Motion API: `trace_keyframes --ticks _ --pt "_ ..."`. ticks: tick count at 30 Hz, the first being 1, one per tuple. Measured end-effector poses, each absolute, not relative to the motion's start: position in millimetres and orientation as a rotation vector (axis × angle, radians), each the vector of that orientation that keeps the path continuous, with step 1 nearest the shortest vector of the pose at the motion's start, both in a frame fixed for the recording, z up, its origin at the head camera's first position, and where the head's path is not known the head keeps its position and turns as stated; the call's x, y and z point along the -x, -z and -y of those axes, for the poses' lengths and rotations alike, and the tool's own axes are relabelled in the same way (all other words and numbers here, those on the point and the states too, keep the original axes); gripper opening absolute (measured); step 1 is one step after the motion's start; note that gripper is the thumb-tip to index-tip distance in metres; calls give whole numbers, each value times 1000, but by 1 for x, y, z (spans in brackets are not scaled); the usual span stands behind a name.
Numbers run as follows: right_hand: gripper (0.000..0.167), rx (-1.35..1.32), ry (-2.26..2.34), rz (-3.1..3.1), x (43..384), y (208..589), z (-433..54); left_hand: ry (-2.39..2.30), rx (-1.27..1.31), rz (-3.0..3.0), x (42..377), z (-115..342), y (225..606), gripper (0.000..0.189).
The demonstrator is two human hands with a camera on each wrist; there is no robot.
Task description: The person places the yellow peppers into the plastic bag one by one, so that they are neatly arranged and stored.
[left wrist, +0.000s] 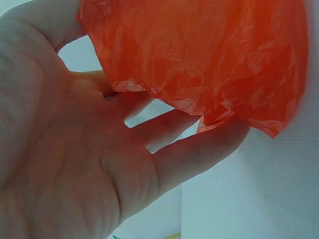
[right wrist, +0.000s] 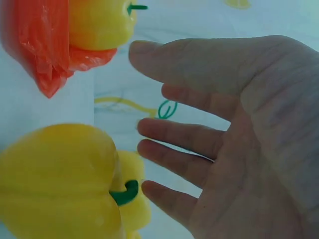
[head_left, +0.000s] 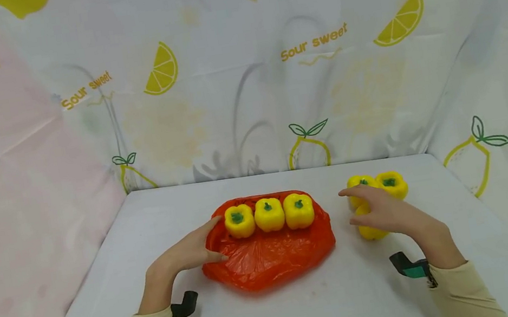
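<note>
A crumpled red plastic bag (head_left: 269,259) lies on the white table. Across its back half stand a left yellow bell pepper (head_left: 240,222), a middle one (head_left: 269,215) and a right one (head_left: 299,211), green stems up. My left hand (head_left: 188,251) is at the bag's left edge, thumb and fingers spread. In the left wrist view, the red plastic (left wrist: 199,55) overlaps its fingertips. My right hand (head_left: 387,210) hovers with loosely spread fingers by three more yellow bell peppers (head_left: 393,185), partly covering them. The right wrist view shows nothing in its palm, with a pepper (right wrist: 55,179) beside the fingertips.
The white table (head_left: 315,303) ends at a back edge against a lemon-printed curtain (head_left: 228,118). Similar curtains hang on the left (head_left: 35,213) and right. Each wrist carries a dark camera mount, one by the left sleeve (head_left: 184,305), one by the right (head_left: 409,265).
</note>
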State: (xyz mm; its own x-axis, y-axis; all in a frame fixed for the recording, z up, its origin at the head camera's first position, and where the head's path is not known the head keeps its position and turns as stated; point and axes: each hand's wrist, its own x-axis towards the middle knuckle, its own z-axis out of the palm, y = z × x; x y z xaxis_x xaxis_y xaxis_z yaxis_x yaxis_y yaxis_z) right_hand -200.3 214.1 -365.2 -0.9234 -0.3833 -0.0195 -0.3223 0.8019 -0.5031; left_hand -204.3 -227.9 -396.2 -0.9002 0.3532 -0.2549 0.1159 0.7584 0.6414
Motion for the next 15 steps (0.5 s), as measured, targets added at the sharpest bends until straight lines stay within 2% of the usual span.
trace_keyframes --ticks 15 --pt "60 518 764 -2799 192 366 -237 -901 -360 -2593 205 229 398 93"
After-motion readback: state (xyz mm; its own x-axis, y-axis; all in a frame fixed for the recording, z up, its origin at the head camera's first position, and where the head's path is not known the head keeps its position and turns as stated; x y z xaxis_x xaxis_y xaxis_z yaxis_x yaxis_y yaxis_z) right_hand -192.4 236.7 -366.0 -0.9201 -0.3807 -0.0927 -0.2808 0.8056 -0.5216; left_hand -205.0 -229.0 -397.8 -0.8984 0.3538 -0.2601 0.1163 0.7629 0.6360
